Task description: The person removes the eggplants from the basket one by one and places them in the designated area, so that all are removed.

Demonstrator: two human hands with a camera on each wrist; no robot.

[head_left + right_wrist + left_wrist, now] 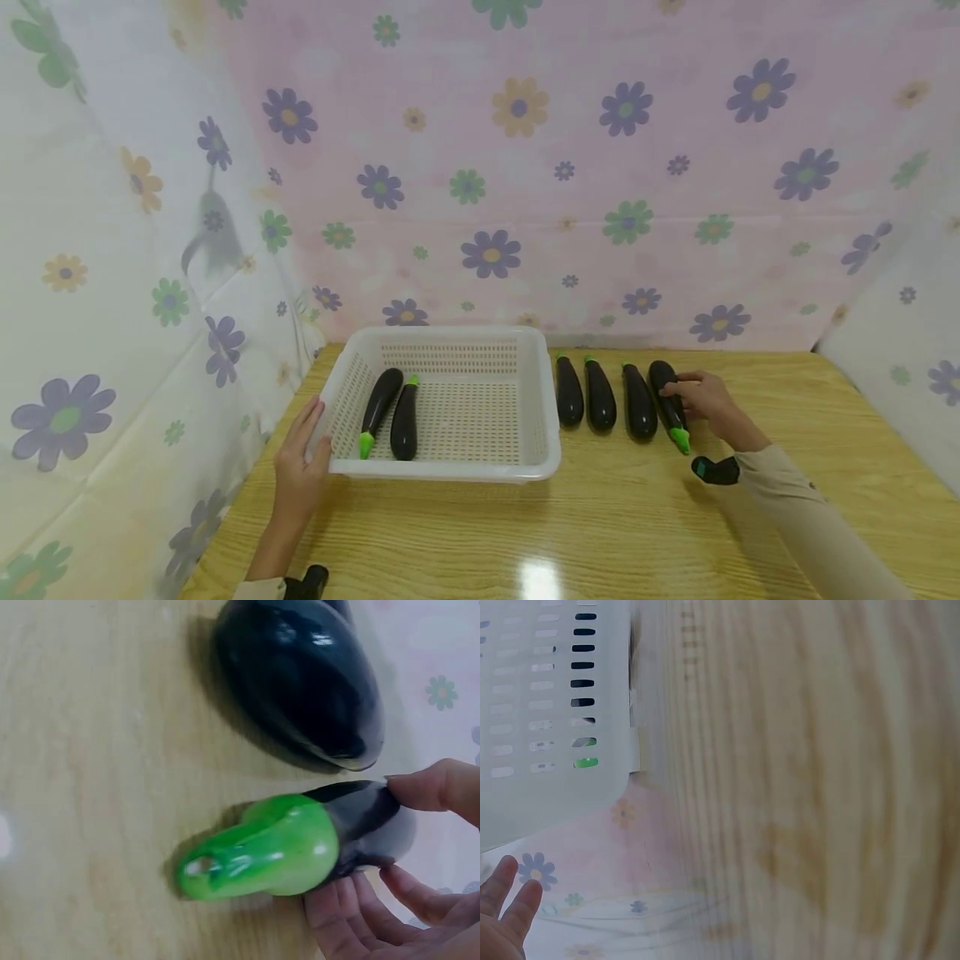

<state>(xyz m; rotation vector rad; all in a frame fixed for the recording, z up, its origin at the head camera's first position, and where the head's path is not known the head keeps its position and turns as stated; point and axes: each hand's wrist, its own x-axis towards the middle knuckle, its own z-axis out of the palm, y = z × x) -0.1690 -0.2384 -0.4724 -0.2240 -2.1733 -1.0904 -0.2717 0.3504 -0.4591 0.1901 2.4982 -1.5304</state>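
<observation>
Fingers [420,787] of my right hand [705,398] curl round the rightmost of 4 eggplants [670,404] on the table [600,533]; my left hand [302,467] rests flat against the basket [551,462], which holds 2. Pickup in hand, I judge; next comes a lift over the rim.

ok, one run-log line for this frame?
left hand: rests on white perforated plastic basket rim | right hand: grips rightmost dark purple eggplant on wooden table | basket: two eggplants | table row: four
</observation>
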